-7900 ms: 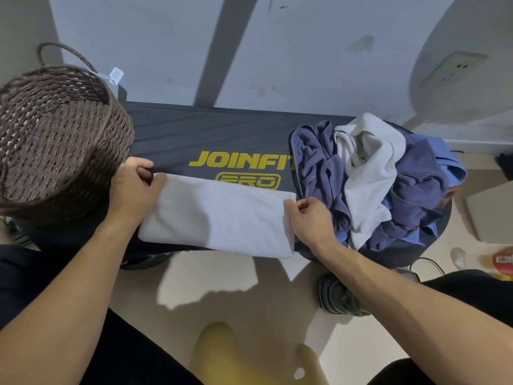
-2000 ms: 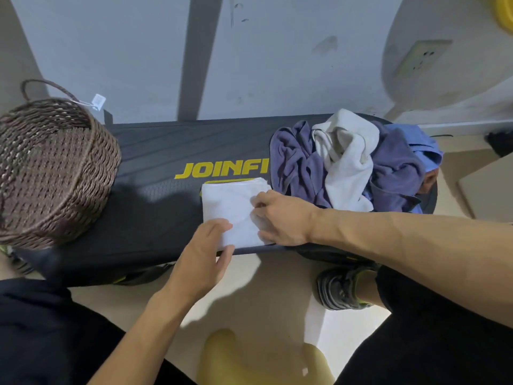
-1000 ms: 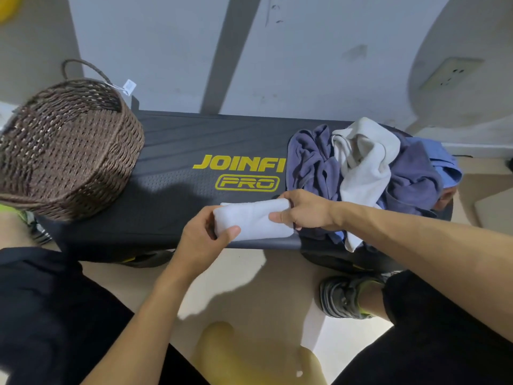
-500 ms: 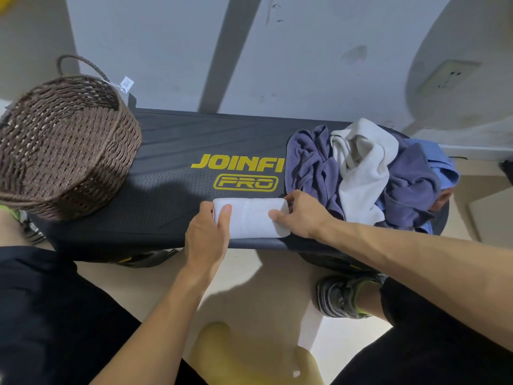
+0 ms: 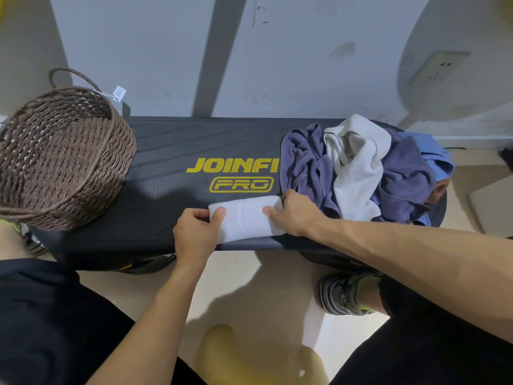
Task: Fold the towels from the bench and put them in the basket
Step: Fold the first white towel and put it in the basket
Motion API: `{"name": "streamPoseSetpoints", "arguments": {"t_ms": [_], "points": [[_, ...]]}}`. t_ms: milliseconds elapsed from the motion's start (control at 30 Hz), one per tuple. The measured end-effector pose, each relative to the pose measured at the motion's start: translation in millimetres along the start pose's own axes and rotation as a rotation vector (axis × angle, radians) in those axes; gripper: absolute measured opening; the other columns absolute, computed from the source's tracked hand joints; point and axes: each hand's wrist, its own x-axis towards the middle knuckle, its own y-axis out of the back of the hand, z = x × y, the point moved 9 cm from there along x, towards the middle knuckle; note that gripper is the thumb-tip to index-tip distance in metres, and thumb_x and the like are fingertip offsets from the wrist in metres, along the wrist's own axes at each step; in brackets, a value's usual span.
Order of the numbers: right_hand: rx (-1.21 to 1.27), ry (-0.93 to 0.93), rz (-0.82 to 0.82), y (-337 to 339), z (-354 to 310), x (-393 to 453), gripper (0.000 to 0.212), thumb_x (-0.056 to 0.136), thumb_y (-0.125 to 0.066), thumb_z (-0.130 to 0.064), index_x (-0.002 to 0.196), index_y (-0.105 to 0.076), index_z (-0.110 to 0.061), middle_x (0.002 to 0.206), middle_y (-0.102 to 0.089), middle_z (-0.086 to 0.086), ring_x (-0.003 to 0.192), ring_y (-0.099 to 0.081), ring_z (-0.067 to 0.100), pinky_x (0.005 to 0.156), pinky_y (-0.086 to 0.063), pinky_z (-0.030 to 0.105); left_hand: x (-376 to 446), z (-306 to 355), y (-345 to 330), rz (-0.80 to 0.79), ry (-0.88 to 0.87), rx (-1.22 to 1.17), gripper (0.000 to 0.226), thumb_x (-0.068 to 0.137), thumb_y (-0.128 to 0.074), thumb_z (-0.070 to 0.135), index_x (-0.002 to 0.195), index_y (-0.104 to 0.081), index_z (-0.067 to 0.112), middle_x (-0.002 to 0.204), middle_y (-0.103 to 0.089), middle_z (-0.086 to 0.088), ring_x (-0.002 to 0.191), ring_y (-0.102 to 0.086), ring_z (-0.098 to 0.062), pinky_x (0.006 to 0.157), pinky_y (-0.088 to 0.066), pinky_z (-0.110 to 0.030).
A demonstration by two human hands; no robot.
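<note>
Both hands, left (image 5: 194, 234) and right (image 5: 294, 215), pinch the folded towel (image 5: 245, 219) on the bench (image 5: 172, 151); next I lift it leftward into the basket (image 5: 59, 159).

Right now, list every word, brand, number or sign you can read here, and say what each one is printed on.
"JOINFI": yellow letters on the black bench; the word runs on under the pile of towels, so its end is hidden.
"PRO": outlined yellow letters in a yellow frame, just below it on the bench.
Small white tag hanging from the wicker basket: its print is too small to read.
Folded white towel, held by both hands: no text.
</note>
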Motion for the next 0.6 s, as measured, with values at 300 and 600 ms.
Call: {"name": "streamPoseSetpoints", "arguments": {"t_ms": [300, 600], "points": [[-0.029, -0.036, 0.012, -0.1, 0.4, -11.4, 0.059, 0.095, -0.056, -0.049, 0.130, -0.046, -0.003, 0.131, -0.056, 0.017, 0.116, -0.056, 0.035, 0.090, -0.046, 0.039, -8.7, -12.6, -3.7, -0.105, 0.046, -0.154, 0.028, 0.088, -0.068, 0.045, 0.078, -0.067, 0.018, 0.063, -0.066, 0.005, 0.052, -0.062, -0.015, 0.055, -0.049, -0.030], [-0.071, -0.059, -0.082, 3.1, 1.8, -7.8, 0.046, 0.095, -0.059, -0.048, 0.110, -0.056, -0.004, 0.099, -0.056, 0.009, 0.087, -0.054, 0.026, 0.073, -0.042, 0.030, -3.9, -2.8, -17.5, -0.356, 0.301, -0.172, 0.048, 0.085, -0.070, 0.049, 0.073, -0.061, 0.003, 0.078, -0.067, -0.011, 0.065, -0.074, -0.028, 0.076, -0.059, -0.036]]}}
